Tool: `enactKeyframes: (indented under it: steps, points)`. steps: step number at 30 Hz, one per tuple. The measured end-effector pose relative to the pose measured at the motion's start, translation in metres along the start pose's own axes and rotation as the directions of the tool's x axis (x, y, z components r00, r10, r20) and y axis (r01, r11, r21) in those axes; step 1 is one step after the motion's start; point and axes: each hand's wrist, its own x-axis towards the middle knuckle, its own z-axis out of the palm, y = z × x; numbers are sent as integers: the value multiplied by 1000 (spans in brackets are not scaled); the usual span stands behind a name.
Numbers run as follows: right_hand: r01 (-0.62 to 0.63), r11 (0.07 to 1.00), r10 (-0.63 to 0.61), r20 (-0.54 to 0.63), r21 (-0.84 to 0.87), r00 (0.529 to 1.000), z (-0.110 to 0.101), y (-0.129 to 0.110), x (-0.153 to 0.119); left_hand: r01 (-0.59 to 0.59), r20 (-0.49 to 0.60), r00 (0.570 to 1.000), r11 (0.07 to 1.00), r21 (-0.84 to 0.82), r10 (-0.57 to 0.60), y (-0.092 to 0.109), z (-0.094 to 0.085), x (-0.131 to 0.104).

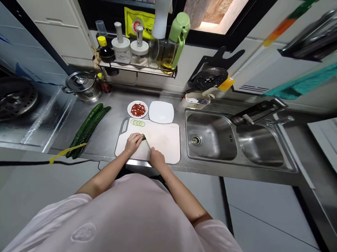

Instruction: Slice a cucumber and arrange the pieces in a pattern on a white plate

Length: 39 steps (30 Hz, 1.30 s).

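On the white cutting board (165, 137), my left hand (133, 142) presses down on a piece of cucumber (143, 137); only its dark green end shows beyond the fingertips. My right hand (157, 158) is wrapped around the handle of a knife (148, 143), whose narrow blade points up and left to the cucumber's end. Several pale cucumber slices (137, 123) lie in an overlapping row near the board's top left. Behind the board stand a plate of chopped red pieces (138, 109) and a white square plate (161, 112).
Whole cucumbers (86, 131) lie on the counter to the left, near a lidded steel pot (84, 86). A double sink (213, 137) is to the right. Above the counter, a rack (137, 68) holds jars and bottles. A yellow-tied black cable (53, 161) crosses at lower left.
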Motion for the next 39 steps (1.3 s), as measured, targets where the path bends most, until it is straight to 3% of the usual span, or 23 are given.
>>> enactKeyframes:
  steps: [12, 25, 33, 39]
  points:
    - [-12, 1000, 12, -16, 4, 1000, 7, 6, -5, 15, 20, 1000, 1000, -18, -14, 1, -2, 0]
    - [-11, 1000, 11, -23, -8, 1000, -14, 27, -14, 105, 40, 994, 991, -78, -102, 10, -9, 7]
    - [-97, 991, 77, -198, -96, 977, -25, 42, -12, 210, 47, 977, 974, -79, -207, 15, -9, 7]
    - [-115, 979, 50, -345, -171, 937, -26, 48, -11, 283, 12, 959, 956, -81, -283, 20, -11, 9]
